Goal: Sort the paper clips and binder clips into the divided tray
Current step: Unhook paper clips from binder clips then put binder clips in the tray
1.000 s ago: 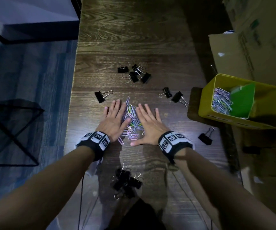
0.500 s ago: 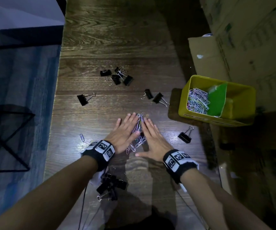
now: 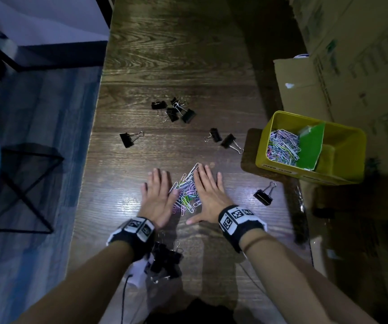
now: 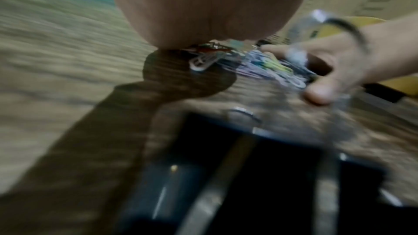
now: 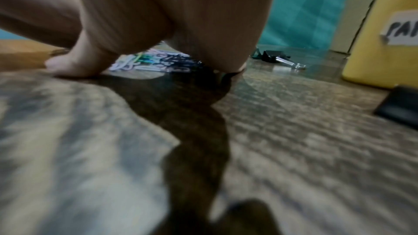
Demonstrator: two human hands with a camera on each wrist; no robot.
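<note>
A heap of coloured paper clips (image 3: 186, 195) lies on the dark wooden table (image 3: 176, 61) between my two flat hands. My left hand (image 3: 159, 195) rests palm down on its left side, my right hand (image 3: 208, 195) on its right side, fingers straight. Both wrist views show the same pile of paper clips (image 4: 267, 67) (image 5: 153, 62) under the palms. A yellow divided tray (image 3: 279, 166) stands at the right with paper clips (image 3: 281, 146) in its left compartment beside a green divider (image 3: 311, 146). Black binder clips (image 3: 176, 109) lie scattered on the table.
Single binder clips lie at the left (image 3: 127, 139), middle right (image 3: 228, 141) and near the tray (image 3: 264, 195). A cluster of binder clips (image 3: 165, 258) sits under my left wrist. Cardboard boxes (image 3: 352, 54) stand at the right. The table's left edge drops to blue floor.
My hands squeezed the paper clips into a tighter heap half a second ago. Now they sit slightly further apart, still flat beside the pile. The head view shifted.
</note>
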